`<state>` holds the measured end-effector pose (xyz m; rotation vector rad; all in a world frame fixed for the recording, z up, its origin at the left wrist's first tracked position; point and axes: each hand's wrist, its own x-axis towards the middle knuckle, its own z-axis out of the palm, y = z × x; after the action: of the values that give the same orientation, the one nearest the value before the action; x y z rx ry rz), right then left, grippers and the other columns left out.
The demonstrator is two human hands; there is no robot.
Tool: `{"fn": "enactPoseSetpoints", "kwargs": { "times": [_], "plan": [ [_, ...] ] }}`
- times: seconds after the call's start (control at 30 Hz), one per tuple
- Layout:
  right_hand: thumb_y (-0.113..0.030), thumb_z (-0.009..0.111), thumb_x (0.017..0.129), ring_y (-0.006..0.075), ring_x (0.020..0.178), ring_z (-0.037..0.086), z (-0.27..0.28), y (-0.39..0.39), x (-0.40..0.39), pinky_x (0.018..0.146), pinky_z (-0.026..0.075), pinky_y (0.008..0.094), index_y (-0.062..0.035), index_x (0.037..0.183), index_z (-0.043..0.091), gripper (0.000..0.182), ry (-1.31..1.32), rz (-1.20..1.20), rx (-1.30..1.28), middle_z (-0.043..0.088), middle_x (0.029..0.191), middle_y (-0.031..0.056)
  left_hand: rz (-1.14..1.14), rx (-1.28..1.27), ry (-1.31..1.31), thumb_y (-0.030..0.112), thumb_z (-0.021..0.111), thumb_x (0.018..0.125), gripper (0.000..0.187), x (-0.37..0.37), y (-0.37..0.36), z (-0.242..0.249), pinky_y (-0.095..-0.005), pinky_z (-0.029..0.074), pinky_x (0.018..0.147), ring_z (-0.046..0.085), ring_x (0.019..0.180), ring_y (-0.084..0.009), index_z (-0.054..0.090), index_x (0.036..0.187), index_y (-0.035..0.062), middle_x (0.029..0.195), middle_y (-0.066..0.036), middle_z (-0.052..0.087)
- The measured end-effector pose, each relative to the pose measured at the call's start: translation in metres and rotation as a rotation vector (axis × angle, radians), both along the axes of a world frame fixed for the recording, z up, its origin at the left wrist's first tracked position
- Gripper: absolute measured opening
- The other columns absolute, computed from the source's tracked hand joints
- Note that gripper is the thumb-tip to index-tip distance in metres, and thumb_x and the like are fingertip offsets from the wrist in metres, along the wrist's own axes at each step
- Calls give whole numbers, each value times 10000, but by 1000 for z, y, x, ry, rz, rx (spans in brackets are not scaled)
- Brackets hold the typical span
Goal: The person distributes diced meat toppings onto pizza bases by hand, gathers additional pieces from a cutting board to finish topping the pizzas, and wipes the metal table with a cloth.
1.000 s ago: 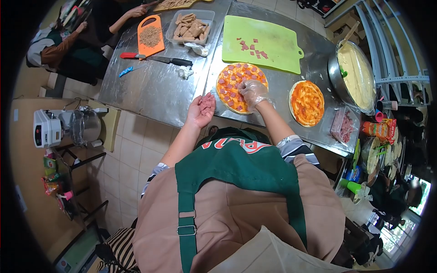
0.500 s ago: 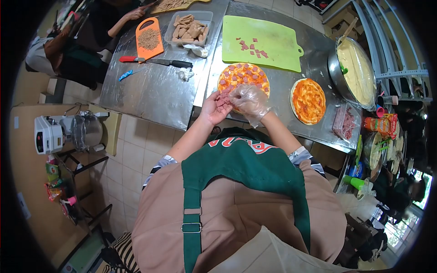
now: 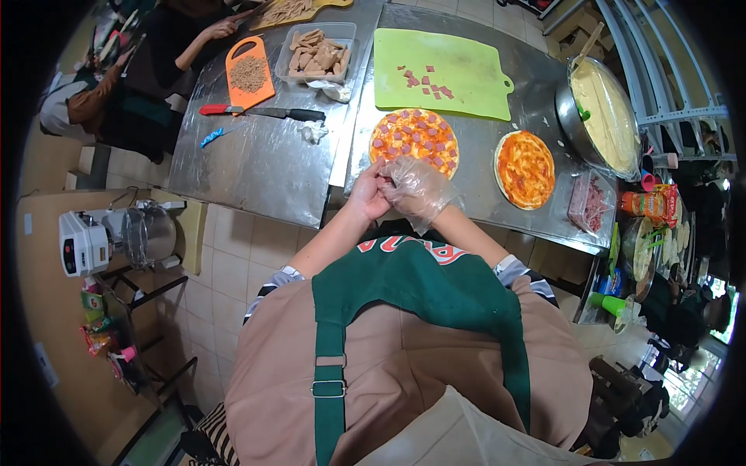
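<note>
My left hand (image 3: 368, 194), bare and palm up, is cupped just in front of the near edge of a pizza topped with sauce and ham cubes (image 3: 414, 140). The diced ham seen in this palm half a second ago is now mostly covered. My right hand (image 3: 421, 190), in a clear plastic glove, lies over the left palm with fingers bent together; what they pinch is hidden. Beyond the pizza, loose ham cubes (image 3: 427, 80) sit on a green cutting board (image 3: 458, 58). A second pizza base (image 3: 525, 169), spread with red sauce only, is to the right.
A large covered bowl of dough (image 3: 602, 116) and a tub of shredded meat (image 3: 590, 203) stand at right. Further left are a knife (image 3: 268, 113), an orange board (image 3: 264, 85) with crumbled meat, and a tub of meat pieces (image 3: 318, 58). Another person's hand (image 3: 220, 29) works at far left.
My right hand has shifted left and down over my left palm, covering the ham pieces that showed there. More of the pizza's near side is visible. The whole view has shifted slightly.
</note>
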<state>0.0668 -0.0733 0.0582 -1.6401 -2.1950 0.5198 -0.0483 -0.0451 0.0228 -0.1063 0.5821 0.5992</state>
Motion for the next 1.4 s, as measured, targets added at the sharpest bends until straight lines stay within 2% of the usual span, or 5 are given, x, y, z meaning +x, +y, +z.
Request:
{"fn": "enactPoseSetpoints", "kwargs": {
  "times": [0.33, 0.5, 0.63, 1.07, 1.4],
  "plan": [
    [-211, 528, 719, 279, 726, 544, 9, -12, -12, 650, 431, 359, -93, 813, 573, 157, 92, 0, 7, 563, 751, 99, -41, 2, -45, 255, 302, 871, 363, -5, -7, -18, -395, 379, 885, 498, 979, -261, 452, 1064, -12, 1032, -155, 518],
    [-134, 553, 724, 251, 681, 568, -8, -14, -5, 601, 444, 316, -55, 795, 578, 109, 606, -201, -26, 589, 759, 101, -54, -5, -99, 217, 350, 864, 277, -11, -5, -30, -303, 465, 754, 556, 786, -182, 507, 956, 8, 904, -112, 560],
    [-121, 553, 733, 250, 684, 567, 9, -14, 3, 604, 444, 313, -63, 811, 587, 103, 483, -348, -60, 587, 762, 104, -76, -48, -122, 232, 444, 849, 216, -12, -6, -40, -199, 493, 588, 536, 563, -89, 527, 845, 33, 740, -46, 566],
    [-139, 562, 712, 282, 674, 542, -17, -24, 15, 607, 432, 361, -81, 800, 580, 107, 117, -112, 215, 561, 734, 101, -214, -94, 144, 186, 514, 814, 161, -12, -7, -34, -167, 486, 491, 549, 544, -96, 525, 776, 30, 669, -33, 557],
    [-191, 579, 712, 105, 614, 517, -14, -25, 20, 582, 424, 253, -49, 734, 582, 143, 672, -453, -557, 563, 661, 30, -294, -130, 162, 175, 527, 803, 135, -16, -11, -36, -158, 465, 460, 550, 531, -80, 538, 791, 41, 667, -19, 566]
  ]
}}
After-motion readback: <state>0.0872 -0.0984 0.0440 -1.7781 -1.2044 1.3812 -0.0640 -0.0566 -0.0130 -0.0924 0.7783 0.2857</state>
